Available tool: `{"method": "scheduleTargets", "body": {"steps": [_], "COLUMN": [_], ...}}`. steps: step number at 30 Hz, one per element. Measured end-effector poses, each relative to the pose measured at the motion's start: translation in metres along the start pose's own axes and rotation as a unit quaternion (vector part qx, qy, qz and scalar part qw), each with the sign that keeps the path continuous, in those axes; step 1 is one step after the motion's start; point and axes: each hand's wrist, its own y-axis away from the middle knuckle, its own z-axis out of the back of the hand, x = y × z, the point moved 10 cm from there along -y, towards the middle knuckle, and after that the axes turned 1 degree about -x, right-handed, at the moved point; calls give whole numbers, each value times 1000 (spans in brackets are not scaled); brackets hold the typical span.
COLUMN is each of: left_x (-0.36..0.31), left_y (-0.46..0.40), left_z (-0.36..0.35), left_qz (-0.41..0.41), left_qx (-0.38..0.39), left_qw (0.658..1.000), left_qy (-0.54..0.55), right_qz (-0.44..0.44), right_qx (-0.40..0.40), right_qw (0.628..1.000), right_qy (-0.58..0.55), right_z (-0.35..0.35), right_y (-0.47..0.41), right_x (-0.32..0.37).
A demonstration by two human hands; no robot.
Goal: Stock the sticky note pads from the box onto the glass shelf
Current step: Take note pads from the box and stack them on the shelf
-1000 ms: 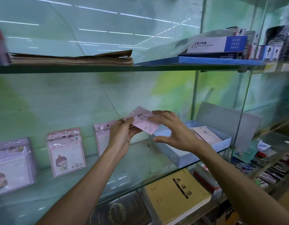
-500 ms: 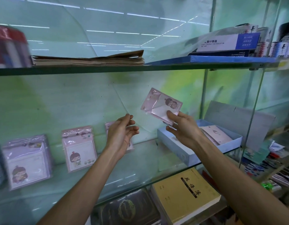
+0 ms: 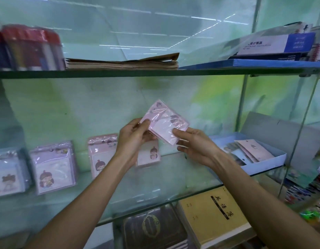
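Pad in hand: a flat pink sticky note pad in a clear plastic sleeve is held tilted in the air above the glass shelf, touching nothing but the two hands.
Left hand: the left hand pinches the pad's left corner between thumb and curled fingers, probably to steady and turn it.
Right hand: the right hand grips the lower right edge, thumb on the face and fingers beneath; a two-handed hold likely squares the pad before it is stood up.
Row on the shelf: pink and lilac sleeved pads with a cartoon girl lean upright against the back wall, faces outward so buyers can read them; one stands just behind the left wrist.
Gap: bare glass lies right of the row, the likely next slot.
Box: the shallow pale blue cardboard box sits at the shelf's right end, lid propped open, more pads inside, near the right hand.
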Motion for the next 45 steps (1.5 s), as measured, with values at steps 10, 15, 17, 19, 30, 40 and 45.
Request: {"method": "scheduleTargets", "body": {"steps": [10,15,17,19,30,40,45], "left_x": [-19,-20,-18,-17,-11,18,47], "left_y": [11,16,17,17,28,27,26], "left_z": [53,55,55,60,63,30,-23], "left_qz": [-59,-72,-76,-77,-72,-47,-24], "left_qx": [-11,7,6,-10,-11,40,80], "left_qw": [974,964,962,962,958,968,972], "left_qy": [-221,-257,-263,-261,-276,-245,-219], "right_qz": [157,189,189,187,173,257,196], "right_qx": [1,48,43,25,-28,-89,-143], "right_qw": [955,935,932,930,918,837,759], "right_qy": [250,297,305,315,356,476,604], "right_z": [-43,-60,-58,-52,-40,-6,75], "right_y": [-13,-22,-27,-34,-60,-35,-13], "right_x": [41,43,42,41,18,47,53]}}
